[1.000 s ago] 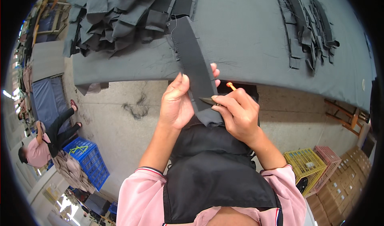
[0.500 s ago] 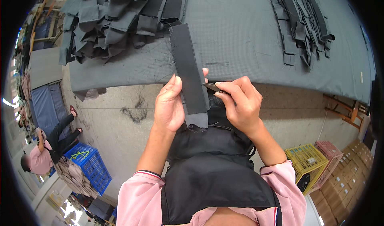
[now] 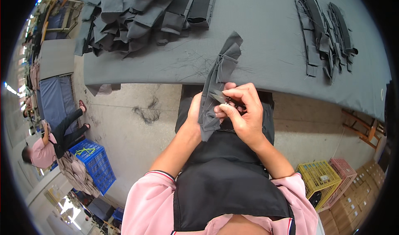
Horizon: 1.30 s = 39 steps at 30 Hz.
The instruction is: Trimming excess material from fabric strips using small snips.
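Note:
A dark grey fabric strip [image 3: 227,64], folded lengthwise with loose threads along it, is gripped in my left hand [image 3: 193,113] just off the table's near edge. The strip covers part of that hand, and some of its fingertips show at the strip's right side. My right hand [image 3: 250,117] pinches small metal thread snips [image 3: 217,96] whose blades lie against the strip's middle. The far end of the strip reaches over the table [image 3: 266,48]. Most of the snips' handle is hidden by my right fingers.
A heap of grey fabric pieces [image 3: 137,16] lies at the table's far left, and several strips [image 3: 318,31] lie at the right. Thread scraps litter table and floor. Yellow [image 3: 318,172] and blue [image 3: 94,168] crates stand on either side. A seated person [image 3: 43,149] is at the left.
The strip has been turned from its flat, smooth face to a folded, seamed side, and it now leans to the right. My left hand has shifted right; the snips stay in my right hand.

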Available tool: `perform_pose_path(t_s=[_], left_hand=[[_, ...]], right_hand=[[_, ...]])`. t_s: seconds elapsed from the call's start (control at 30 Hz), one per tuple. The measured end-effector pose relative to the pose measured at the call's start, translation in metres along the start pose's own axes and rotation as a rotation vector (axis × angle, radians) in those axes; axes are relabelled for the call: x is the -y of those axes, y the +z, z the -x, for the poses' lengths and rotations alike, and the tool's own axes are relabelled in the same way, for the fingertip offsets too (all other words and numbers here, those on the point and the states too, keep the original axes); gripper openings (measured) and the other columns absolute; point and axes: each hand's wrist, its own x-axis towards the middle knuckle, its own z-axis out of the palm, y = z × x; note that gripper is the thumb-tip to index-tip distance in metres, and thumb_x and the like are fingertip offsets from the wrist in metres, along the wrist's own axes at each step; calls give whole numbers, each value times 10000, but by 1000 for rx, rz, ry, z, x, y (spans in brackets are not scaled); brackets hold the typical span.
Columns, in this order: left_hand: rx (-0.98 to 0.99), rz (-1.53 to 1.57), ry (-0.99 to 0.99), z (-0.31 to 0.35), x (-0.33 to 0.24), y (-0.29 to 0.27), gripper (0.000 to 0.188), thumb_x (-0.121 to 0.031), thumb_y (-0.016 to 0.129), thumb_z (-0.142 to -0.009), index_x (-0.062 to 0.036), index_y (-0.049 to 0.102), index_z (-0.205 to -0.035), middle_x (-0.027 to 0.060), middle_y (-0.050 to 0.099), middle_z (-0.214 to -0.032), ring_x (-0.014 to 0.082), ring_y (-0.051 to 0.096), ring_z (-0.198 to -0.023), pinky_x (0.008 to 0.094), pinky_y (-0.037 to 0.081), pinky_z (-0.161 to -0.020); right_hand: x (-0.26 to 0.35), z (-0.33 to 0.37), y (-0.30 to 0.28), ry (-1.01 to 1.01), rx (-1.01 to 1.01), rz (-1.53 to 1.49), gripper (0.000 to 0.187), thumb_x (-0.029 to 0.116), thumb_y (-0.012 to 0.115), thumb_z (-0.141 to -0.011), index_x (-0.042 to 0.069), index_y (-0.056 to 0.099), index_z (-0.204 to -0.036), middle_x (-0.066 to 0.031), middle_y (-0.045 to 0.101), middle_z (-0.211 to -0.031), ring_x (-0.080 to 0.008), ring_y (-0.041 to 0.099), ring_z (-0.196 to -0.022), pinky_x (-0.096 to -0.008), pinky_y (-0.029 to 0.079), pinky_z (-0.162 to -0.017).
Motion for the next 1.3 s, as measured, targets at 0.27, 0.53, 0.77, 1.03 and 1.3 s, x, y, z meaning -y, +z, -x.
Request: perform_pose_path(t_s=[0.27,0.53,0.77,1.03,1.3], left_hand=[[130,11,-77,0,-1,0,413,-179,320,-944,71,489,-1226,124,585,-865,171,496,-489,258,440,-441],[-84,-78,-31,5,1,9,428,-189,310,-937,65,497,-1226,113,591,-841,157,522,-525,249,454,-456],[-124,-184,-10,4,1,-1,409,-191,319,-930,53,543,-1171,100,598,-838,154,534,-540,244,449,-453],[-152,-761,490,7,14,17,291,-231,361,-1009,-16,509,-1138,66,590,-1004,118,562,-878,277,482,-791],[39,-573,455,4,8,38,405,-330,449,-980,-8,431,-1224,147,538,-1232,256,513,-1156,404,451,-957]], right_hand=[[-3,-1,-9,-407,54,671,265,13,723,-656,27,639,-908,-106,573,-822,-245,627,-726,-314,493,-564],[-4,-5,-7,-517,68,672,270,32,730,-639,20,636,-892,-112,566,-806,-249,593,-651,-315,476,-549],[1,-3,-7,-540,119,773,265,-65,706,-663,-5,649,-915,-91,571,-729,-216,601,-617,-301,506,-616],[11,-2,-10,-87,102,380,562,53,790,-678,10,490,-1151,-67,528,-865,-105,493,-588,-243,463,-602],[-8,8,-17,151,211,35,376,-42,654,-789,13,507,-1131,-71,582,-1000,-88,604,-814,-216,484,-672]])
